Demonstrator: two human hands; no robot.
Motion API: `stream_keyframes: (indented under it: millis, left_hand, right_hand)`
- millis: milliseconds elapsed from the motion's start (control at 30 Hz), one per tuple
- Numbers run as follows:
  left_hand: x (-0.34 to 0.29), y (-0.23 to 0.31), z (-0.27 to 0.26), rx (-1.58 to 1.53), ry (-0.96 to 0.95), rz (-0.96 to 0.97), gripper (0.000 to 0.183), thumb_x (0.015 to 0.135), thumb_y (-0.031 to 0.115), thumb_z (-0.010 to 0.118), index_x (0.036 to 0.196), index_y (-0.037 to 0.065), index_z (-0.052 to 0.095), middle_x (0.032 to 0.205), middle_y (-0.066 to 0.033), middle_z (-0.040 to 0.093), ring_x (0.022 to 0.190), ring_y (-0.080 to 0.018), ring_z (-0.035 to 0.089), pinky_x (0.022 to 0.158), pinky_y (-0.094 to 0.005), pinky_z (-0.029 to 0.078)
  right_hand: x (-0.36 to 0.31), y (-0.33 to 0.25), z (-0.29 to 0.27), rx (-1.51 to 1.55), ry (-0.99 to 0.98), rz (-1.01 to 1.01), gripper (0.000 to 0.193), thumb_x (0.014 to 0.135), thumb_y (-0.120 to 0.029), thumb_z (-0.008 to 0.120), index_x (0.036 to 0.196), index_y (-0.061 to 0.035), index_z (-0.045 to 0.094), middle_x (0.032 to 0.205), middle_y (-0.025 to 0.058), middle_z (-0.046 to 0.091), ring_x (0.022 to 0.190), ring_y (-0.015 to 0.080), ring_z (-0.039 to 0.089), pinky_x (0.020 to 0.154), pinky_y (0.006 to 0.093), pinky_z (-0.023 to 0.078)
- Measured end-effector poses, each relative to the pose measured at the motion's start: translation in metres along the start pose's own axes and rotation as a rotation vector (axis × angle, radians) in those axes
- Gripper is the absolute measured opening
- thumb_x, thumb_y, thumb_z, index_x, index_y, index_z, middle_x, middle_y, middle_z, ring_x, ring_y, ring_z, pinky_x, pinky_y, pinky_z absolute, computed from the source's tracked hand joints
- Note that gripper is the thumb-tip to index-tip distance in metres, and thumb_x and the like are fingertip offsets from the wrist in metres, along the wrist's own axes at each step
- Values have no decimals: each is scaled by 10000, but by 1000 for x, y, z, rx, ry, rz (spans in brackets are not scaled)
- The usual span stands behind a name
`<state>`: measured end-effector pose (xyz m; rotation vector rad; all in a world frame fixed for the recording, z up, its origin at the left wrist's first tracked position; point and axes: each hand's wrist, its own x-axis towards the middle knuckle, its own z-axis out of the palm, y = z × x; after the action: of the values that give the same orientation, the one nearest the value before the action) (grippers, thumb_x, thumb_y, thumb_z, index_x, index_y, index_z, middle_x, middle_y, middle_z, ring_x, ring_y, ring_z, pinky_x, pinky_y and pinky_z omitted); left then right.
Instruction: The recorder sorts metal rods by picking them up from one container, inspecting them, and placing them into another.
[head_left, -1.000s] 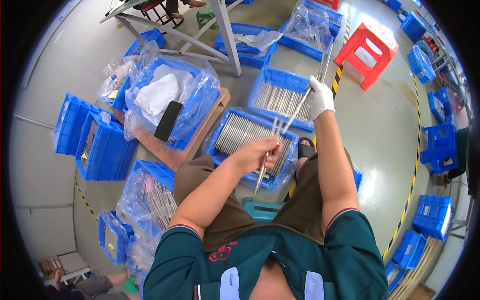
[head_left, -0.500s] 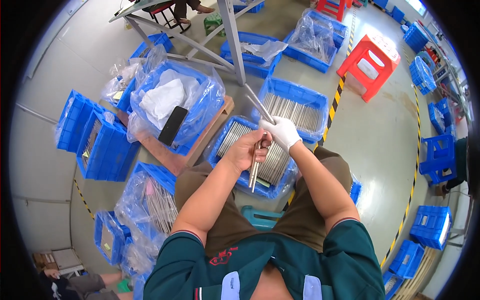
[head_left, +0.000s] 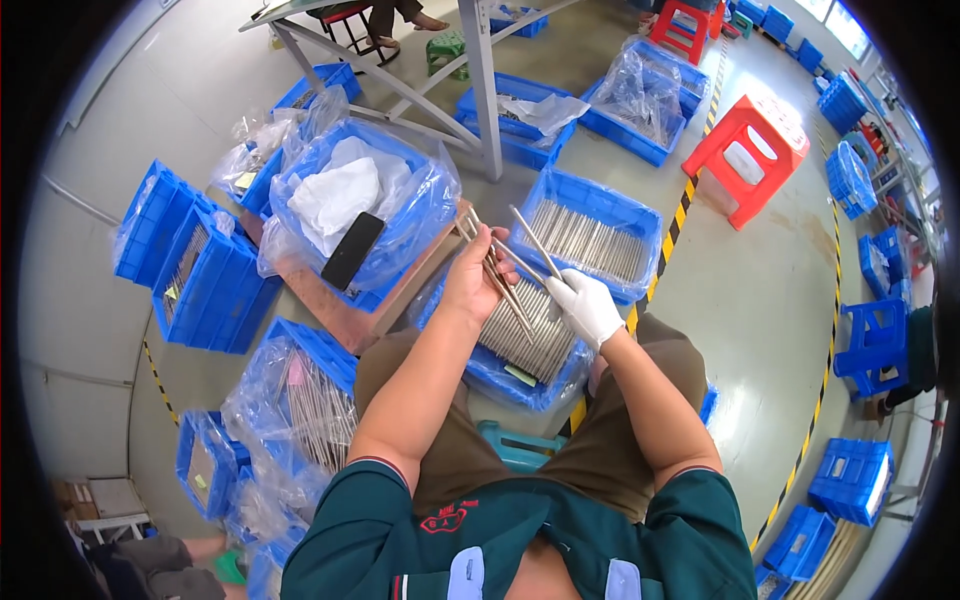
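Observation:
My bare left hand [head_left: 475, 277] is closed around several thin metal rods [head_left: 514, 305], which slant across the palm. In a white glove, my right hand [head_left: 588, 308] grips metal rods [head_left: 537, 243] that point up and to the left; their exact number is hard to make out. Both hands are above a near blue crate [head_left: 520, 388] lined with clear plastic, where rows of metal rods [head_left: 540, 345] lie side by side. Just beyond is a second blue crate [head_left: 640, 210] with more rods in a row.
A plastic-lined blue crate [head_left: 400, 150] with white cloth and a black phone [head_left: 353, 250] stands on a wooden pallet [head_left: 345, 325] at left. A grey table leg [head_left: 484, 100] rises ahead. The red stool [head_left: 745, 160] is at right. Another person's feet [head_left: 430, 22] show at the top.
My hands have moved apart: the left went left and up with its rods, the right shifted right and down. The rods in the left hand have turned to a different slant.

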<state>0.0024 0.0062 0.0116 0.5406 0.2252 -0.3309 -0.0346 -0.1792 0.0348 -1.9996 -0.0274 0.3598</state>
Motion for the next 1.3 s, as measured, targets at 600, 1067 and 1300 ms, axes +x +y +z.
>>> stream_keyframes:
  millis: [600, 1067, 1300]
  left_hand:
    - [-14, -32, 25, 310, -37, -123, 189, 883, 276, 577, 916, 90, 588, 633, 37, 411, 484, -59, 363, 426, -198, 304]
    - [-14, -18, 16, 485, -144, -98, 263, 924, 305, 505, 843, 59, 550, 635, 17, 453, 498, -67, 365, 433, -198, 309]
    - [-22, -39, 20, 472, -253, -425, 282, 924, 362, 506, 839, 97, 553, 702, 30, 497, 492, -58, 349, 413, -202, 290]
  right_hand:
    - [4, -13, 8, 583, 85, -24, 364, 832, -78, 524, 1189, -3, 516, 827, 52, 601, 657, 85, 553, 564, 218, 440]
    - [23, -6, -19, 327, 224, -37, 205, 844, -236, 572, 831, -33, 592, 582, 12, 523, 506, 102, 484, 483, 265, 390]
    - [18, -17, -21, 445, 12, 91, 294, 814, -298, 625, 773, -7, 619, 622, 33, 547, 555, 106, 498, 527, 273, 396]
